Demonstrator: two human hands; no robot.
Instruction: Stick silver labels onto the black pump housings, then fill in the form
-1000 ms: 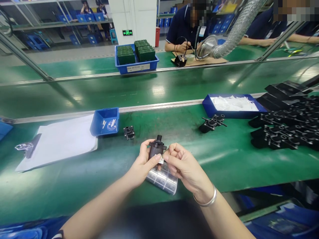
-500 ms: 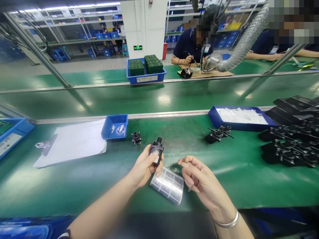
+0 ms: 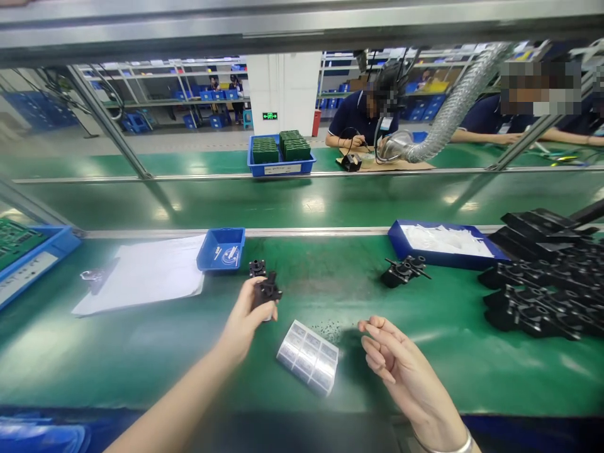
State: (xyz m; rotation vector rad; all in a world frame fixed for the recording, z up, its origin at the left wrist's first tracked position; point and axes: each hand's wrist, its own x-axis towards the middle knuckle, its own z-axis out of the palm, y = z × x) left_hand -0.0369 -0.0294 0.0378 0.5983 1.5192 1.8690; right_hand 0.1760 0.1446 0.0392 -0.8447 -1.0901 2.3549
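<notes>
My left hand [image 3: 244, 318] is wrapped round a small black pump [image 3: 268, 289], with its nozzle tilted toward the back. Just behind it stands another small black part [image 3: 257, 267] with a round port, partly overlapped by the held pump. My right hand [image 3: 401, 368] hovers over the bench with thumb and forefinger pinched together; whatever is between the tips is too small to make out. Between the hands lies a sheet of silver labels [image 3: 309, 357]. Tiny dark pieces, perhaps screws, are scattered [image 3: 330, 328] just behind the sheet.
A clipboard with paper [image 3: 151, 274] and a small blue tray [image 3: 221, 248] are at left. Toward the right are a black pump assembly [image 3: 403, 272], a blue box of white pieces [image 3: 446, 242] and many stacked black assemblies [image 3: 533, 308]. A co-worker [image 3: 361, 119] sits across the bench.
My left hand has carried the pump leftward, close to the other black part, and turned it. My right hand stays pinched, slightly farther right. The camera view has tilted upward.
</notes>
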